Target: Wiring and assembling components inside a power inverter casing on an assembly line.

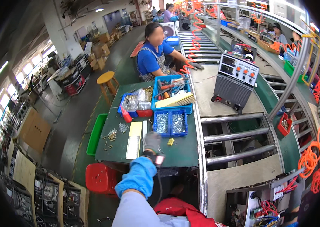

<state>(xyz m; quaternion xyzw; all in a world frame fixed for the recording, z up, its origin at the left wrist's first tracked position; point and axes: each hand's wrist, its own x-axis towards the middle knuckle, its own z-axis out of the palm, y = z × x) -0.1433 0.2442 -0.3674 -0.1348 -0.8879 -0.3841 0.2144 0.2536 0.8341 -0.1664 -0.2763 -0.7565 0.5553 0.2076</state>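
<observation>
My left hand (pixel 153 141), in a grey glove, reaches over the green table (pixel 178 155), just left of the blue bins. Its fingers are blurred, so their pose and any held item are unclear. The nearer blue double bin (pixel 169 134) holds small metal hardware, apparently washers. Beside the hand lie a yellow-and-white strip (pixel 134 140) and a small yellow piece (pixel 171 142). At the lower right, a dark band and blue sleeve (pixel 291 217) show by an open machine chassis (pixel 254 210) with coloured wires; my right hand there is not clearly visible.
A grey machine with orange knobs (pixel 235 81) stands on the roller conveyor (pixel 239 134). Across the table a co-worker (pixel 154 55) sits, one gloved hand on the line. A blue tool bin (pixel 172 92), red stool (pixel 101 178) and orange coiled hoses (pixel 311 159) are around.
</observation>
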